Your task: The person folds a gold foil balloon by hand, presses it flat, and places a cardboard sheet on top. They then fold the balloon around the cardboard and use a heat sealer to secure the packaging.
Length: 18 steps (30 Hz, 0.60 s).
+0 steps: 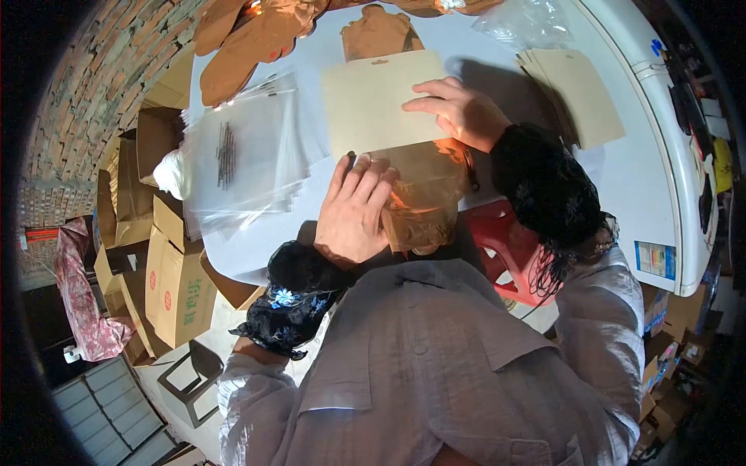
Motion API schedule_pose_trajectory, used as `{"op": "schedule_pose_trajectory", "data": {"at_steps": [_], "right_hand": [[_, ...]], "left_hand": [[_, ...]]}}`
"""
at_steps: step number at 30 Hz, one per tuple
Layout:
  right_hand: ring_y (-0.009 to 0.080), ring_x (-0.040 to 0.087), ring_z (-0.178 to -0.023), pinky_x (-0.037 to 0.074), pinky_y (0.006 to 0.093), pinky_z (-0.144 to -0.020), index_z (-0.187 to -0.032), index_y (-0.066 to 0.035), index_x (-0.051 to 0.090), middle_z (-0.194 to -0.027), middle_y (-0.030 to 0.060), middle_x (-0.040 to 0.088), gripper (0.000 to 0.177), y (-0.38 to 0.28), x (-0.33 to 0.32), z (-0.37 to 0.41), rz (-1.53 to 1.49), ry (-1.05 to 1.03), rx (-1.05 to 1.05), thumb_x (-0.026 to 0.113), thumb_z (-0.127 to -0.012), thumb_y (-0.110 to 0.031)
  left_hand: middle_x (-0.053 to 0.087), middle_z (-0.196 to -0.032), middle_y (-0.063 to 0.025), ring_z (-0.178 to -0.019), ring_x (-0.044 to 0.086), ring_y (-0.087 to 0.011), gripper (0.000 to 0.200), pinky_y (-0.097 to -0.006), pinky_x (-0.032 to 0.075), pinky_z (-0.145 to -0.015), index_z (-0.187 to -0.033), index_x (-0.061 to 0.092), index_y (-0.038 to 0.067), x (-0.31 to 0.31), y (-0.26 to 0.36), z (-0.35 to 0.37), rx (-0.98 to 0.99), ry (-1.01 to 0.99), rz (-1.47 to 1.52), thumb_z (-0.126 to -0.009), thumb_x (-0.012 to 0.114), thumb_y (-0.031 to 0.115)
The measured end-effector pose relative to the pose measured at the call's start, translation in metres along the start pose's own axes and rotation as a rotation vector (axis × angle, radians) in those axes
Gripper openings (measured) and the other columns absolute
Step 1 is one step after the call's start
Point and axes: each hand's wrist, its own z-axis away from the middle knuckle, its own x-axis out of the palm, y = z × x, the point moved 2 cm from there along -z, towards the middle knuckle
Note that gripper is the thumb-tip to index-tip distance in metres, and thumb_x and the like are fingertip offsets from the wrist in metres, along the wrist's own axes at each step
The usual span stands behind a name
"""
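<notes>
A cream card (381,101) with a hanger slot at its top lies on a shiny copper-coloured foil sheet (423,194), which sticks out above and below it. My left hand (357,208) rests on the card's lower edge and the foil's left side, fingers stretched out and close together. Across the card's right side lie the extended fingers of my right hand (460,113). The foil's lower end hangs at the table edge in front of my body.
Clear plastic sleeves (252,151) are stacked left on the white table (311,54). More copper foil pieces (260,39) lie at the back, cream cards (579,97) and a plastic bag (524,23) at right. Cardboard boxes (179,272) stand left; a red stool (509,248) is below.
</notes>
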Motion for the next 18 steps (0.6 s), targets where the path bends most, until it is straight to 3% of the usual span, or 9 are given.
{"op": "schedule_pose_trajectory", "data": {"at_steps": [6, 9, 13, 18], "right_hand": [[0.029, 0.053, -0.115, 0.047, 0.0379, -0.097, -0.12, -0.018, 0.064, -0.127, 0.0087, 0.057, 0.053, 0.002, 0.001, -0.001, -0.041, -0.05, 0.045, 0.057, -0.074, 0.007], [0.029, 0.054, -0.115, 0.047, 0.0379, -0.097, -0.12, -0.018, 0.065, -0.127, 0.0086, 0.058, 0.053, 0.002, -0.001, 0.001, -0.046, -0.05, 0.051, 0.057, -0.073, 0.007], [0.0295, 0.058, -0.109, 0.05, 0.0381, -0.095, -0.116, -0.02, 0.066, -0.12, 0.0101, 0.061, 0.047, 0.001, -0.002, 0.002, -0.029, -0.025, 0.04, 0.062, -0.074, 0.001], [0.0285, 0.055, -0.112, 0.049, 0.0376, -0.095, -0.118, -0.02, 0.065, -0.124, 0.0076, 0.059, 0.051, 0.004, -0.003, 0.001, -0.029, -0.076, 0.067, 0.061, -0.074, 0.003]], "left_hand": [[0.053, -0.128, -0.0122, -0.129, 0.044, -0.0331, 0.053, -0.0502, 0.026, -0.115, -0.128, 0.053, 0.007, -0.001, 0.001, -0.001, -0.01, 0.021, 0.046, -0.081, 0.064, 0.03], [0.056, -0.124, -0.0125, -0.125, 0.047, -0.0333, 0.049, -0.0475, 0.032, -0.112, -0.126, 0.054, 0.006, 0.003, -0.002, -0.002, 0.011, 0.066, 0.017, -0.081, 0.064, 0.024], [0.059, -0.116, -0.011, -0.116, 0.053, -0.0329, 0.046, -0.0436, 0.043, -0.102, -0.123, 0.056, 0.005, 0.0, -0.002, -0.008, 0.04, 0.132, 0.066, -0.078, 0.065, 0.013], [0.06, -0.109, -0.0102, -0.106, 0.058, -0.0315, 0.041, -0.0395, 0.051, -0.089, -0.115, 0.06, 0.006, -0.004, -0.006, -0.015, 0.092, 0.143, 0.026, -0.075, 0.065, 0.006]]}}
